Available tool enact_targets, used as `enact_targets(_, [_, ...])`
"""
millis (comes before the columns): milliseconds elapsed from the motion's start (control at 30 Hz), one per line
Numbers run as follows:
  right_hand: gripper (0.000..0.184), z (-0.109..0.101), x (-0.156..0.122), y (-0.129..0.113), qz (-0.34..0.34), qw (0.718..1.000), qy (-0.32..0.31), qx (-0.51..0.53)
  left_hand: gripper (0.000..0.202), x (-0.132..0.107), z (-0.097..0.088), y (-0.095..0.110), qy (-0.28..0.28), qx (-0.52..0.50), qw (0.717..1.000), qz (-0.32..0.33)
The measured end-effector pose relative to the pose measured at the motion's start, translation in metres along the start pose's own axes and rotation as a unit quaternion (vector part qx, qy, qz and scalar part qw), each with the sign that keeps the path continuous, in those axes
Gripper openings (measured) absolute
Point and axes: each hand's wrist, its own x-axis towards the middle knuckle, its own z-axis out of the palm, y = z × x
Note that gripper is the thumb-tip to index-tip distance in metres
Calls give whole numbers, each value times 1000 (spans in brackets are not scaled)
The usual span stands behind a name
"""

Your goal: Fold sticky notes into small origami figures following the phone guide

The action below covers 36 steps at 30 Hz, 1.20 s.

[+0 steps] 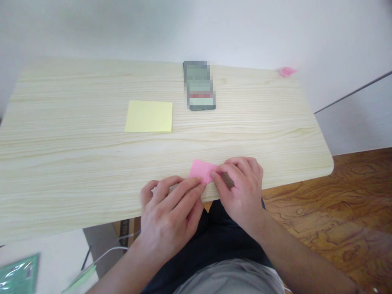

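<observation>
A small pink paper [200,169] lies near the front edge of the light wooden table [76,163]. My left hand [168,212] has its fingers curled, and its fingertips press on the paper's lower left corner. My right hand [241,188] pinches the paper's right edge between thumb and forefinger. Part of the paper is hidden under my fingers.
A yellow pad of sticky notes [149,116] lies left of the middle. A blurred-out phone [199,85] sits at the back. A crumpled pink bit [287,72] rests at the far right corner. Wooden floor [346,204] is to the right; cables hang below the table's front edge.
</observation>
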Motion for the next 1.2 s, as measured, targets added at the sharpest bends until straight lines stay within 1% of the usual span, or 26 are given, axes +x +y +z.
enact_targets(200, [9, 0, 0, -1, 4, 1000, 1, 0, 38, -2, 2, 1, -4, -6, 1000, -7])
enact_targets(400, [10, 0, 0, 0, 4, 1000, 1, 2, 50, 0, -1, 6, -26, 9, 1000, -7])
enact_targets(600, [10, 0, 1, -1, 7, 1000, 0, 1, 49, 0, 0, 6, -10, 14, 1000, -6])
enact_targets(833, [8, -1, 2, -3, 14, 1000, 3, 12, 46, -1, 2, 5, -3, 13, 1000, 0])
enact_targets(1033, [8, -3, 2, -3, 24, 999, -12, 20, 45, -1, 2, 6, -4, 15, 1000, -9])
enact_targets(1200, [8, -2, 2, -2, 26, 999, -11, 20, 43, 0, 3, 7, 2, 14, 1000, -7])
